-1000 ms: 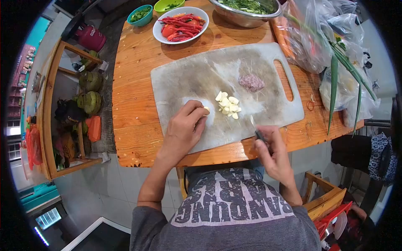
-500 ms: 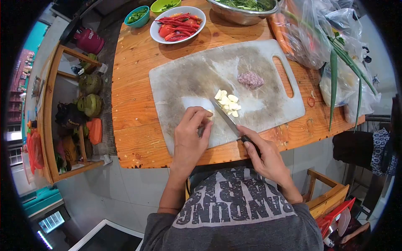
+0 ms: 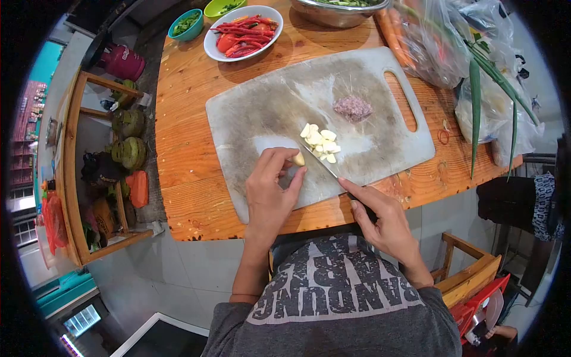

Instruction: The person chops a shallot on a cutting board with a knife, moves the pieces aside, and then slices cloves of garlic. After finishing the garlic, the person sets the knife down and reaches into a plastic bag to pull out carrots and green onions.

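On the worn white cutting board point(image 3: 256, 113), my left hand point(image 3: 273, 190) has its fingertips on a garlic clove point(image 3: 298, 159). The black-handled knife point(image 3: 323, 162) is gripped in my right hand point(image 3: 383, 220), its blade slanting up and left between the clove and a pile of cut garlic pieces point(image 3: 321, 141). Behind the pile lies a small heap of minced purple-pink shallot point(image 3: 353, 109).
A white bowl of red chilies and tomatoes point(image 3: 209, 43) sits at the back left beside teal point(image 3: 193, 34) and green bowls. A steel bowl point(image 3: 339, 16) stands further right, near plastic bags of vegetables point(image 3: 437, 56) with long green leaves.
The knife blade has turned more edge-on to the view, and the clove shows more clearly at my left fingertips. The camera view has shifted slightly.
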Action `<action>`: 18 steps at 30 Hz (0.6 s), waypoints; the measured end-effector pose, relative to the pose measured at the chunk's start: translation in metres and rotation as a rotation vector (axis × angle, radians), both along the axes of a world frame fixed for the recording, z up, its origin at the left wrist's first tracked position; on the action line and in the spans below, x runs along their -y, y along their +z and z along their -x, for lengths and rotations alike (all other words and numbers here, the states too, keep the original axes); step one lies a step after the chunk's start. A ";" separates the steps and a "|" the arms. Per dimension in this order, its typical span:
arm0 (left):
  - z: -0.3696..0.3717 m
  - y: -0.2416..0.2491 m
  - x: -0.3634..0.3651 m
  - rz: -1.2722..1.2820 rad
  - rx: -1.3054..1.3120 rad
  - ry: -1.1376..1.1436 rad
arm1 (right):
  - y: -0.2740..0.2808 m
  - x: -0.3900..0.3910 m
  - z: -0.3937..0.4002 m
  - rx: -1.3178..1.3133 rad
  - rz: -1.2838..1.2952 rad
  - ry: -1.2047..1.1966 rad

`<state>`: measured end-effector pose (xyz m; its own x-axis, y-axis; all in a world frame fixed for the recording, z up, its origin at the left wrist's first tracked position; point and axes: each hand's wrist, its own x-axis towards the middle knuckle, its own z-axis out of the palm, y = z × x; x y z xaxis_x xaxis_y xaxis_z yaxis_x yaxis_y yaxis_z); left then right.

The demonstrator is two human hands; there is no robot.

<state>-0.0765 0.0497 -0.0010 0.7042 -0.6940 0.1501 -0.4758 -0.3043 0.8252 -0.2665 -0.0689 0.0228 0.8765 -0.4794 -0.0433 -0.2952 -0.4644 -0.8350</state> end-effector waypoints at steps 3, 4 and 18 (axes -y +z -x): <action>-0.001 -0.001 -0.001 -0.010 0.011 -0.005 | -0.001 0.001 0.000 0.008 0.006 -0.004; 0.000 0.000 -0.002 -0.031 0.005 0.006 | -0.001 0.001 -0.001 0.013 -0.002 -0.013; -0.002 0.004 -0.004 0.091 0.019 0.163 | 0.000 0.006 0.001 0.075 -0.019 -0.006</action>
